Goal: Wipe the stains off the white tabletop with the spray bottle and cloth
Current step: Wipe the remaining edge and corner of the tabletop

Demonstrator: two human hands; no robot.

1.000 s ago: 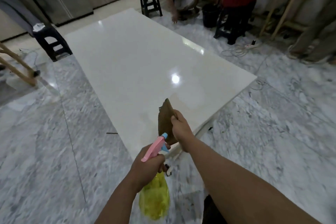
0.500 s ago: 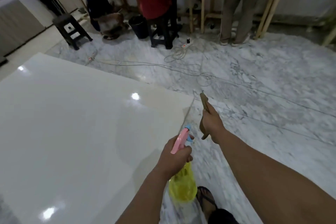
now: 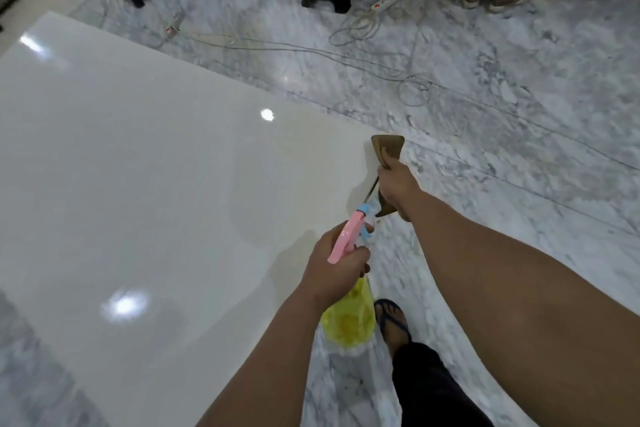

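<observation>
Left hand (image 3: 337, 262) wraps the neck of a translucent yellow plastic spray bottle (image 3: 349, 321) with pink trigger head, nozzle aimed forward at the table corner; likely readied to spray. Just beyond, right hand (image 3: 398, 189) clutches a folded brown cloth (image 3: 387, 147) upright, clear of the surface, probably kept dry until spraying is done. Glossy white rectangular tabletop (image 3: 145, 184) lies left of both hands; no stains discernible under the glare. Grey marble floor (image 3: 485, 97) beyond.

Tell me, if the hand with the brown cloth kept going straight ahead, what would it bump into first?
Probably nothing soon. The right hand, gripping the cloth, points past the white tabletop corner over marble floor; the first thing along that line looks like the loose cables, though depth is unclear.
</observation>
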